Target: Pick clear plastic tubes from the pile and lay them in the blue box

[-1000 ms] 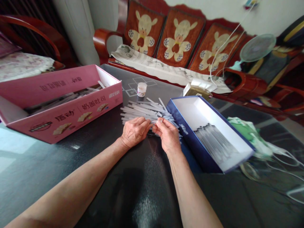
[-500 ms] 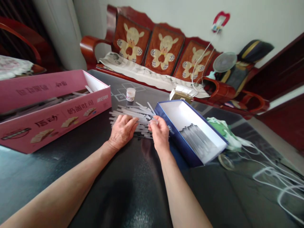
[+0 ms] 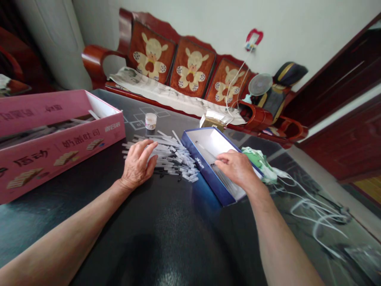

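A pile of thin clear plastic tubes (image 3: 169, 153) lies on the dark table (image 3: 166, 222). My left hand (image 3: 137, 165) rests flat on the left part of the pile, fingers spread. My right hand (image 3: 236, 169) is over the blue box (image 3: 198, 159) with the white inside, fingers curled downward over the tubes lying in it. Whether it still grips a tube is hidden by the fingers.
A long pink carton (image 3: 56, 143) with more tubes stands at the left. A small white jar (image 3: 150, 120) and a tan packet (image 3: 212, 119) sit behind the pile. Green cloth (image 3: 258, 161) and white cables (image 3: 312, 206) lie right of the blue box. A wooden bench (image 3: 184, 75) runs behind the table.
My right hand has moved from the pile rightward into the blue box. My left hand has flattened on the pile. The view has swung right.
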`<control>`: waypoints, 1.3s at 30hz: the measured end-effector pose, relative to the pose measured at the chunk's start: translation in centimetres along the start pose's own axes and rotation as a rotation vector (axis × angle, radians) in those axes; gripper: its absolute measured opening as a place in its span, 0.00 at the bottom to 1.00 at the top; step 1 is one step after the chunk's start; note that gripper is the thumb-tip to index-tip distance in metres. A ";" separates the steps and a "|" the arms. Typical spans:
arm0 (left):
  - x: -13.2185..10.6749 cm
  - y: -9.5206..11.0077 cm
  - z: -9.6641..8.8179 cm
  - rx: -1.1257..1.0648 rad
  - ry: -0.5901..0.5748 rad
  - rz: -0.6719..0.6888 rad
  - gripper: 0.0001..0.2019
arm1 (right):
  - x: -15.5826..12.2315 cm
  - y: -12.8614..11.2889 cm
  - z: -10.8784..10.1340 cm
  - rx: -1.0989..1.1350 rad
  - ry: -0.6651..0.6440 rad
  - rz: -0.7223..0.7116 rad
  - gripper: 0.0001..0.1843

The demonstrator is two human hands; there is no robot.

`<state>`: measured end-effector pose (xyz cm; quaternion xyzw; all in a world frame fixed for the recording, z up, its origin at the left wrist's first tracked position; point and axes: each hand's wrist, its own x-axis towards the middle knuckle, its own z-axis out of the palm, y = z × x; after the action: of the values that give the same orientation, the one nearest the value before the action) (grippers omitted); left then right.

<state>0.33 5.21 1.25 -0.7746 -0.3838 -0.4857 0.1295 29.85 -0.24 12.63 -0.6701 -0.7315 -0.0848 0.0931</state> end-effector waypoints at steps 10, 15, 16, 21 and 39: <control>-0.7 -1.4 1.0 0.071 0.077 -0.290 0.16 | -2.0 4.3 4.2 -0.070 -0.530 0.269 0.10; -0.5 -1.5 0.9 0.084 0.083 -0.369 0.14 | -1.7 3.1 4.1 -0.047 -0.491 0.346 0.11; -0.5 -1.6 1.0 0.094 0.074 -0.372 0.13 | -1.7 3.1 4.1 -0.056 -0.498 0.353 0.11; -0.6 -1.8 1.1 0.129 0.054 -0.400 0.11 | -1.7 3.6 3.8 -0.091 -0.469 0.408 0.13; 0.0 -0.9 -0.5 0.260 -0.297 -0.069 0.12 | 0.4 -11.6 11.5 0.582 0.454 -0.016 0.13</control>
<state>-0.58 5.52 1.34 -0.8009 -0.4844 -0.3165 0.1538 17.96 1.99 1.59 -0.5740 -0.6908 -0.0204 0.4392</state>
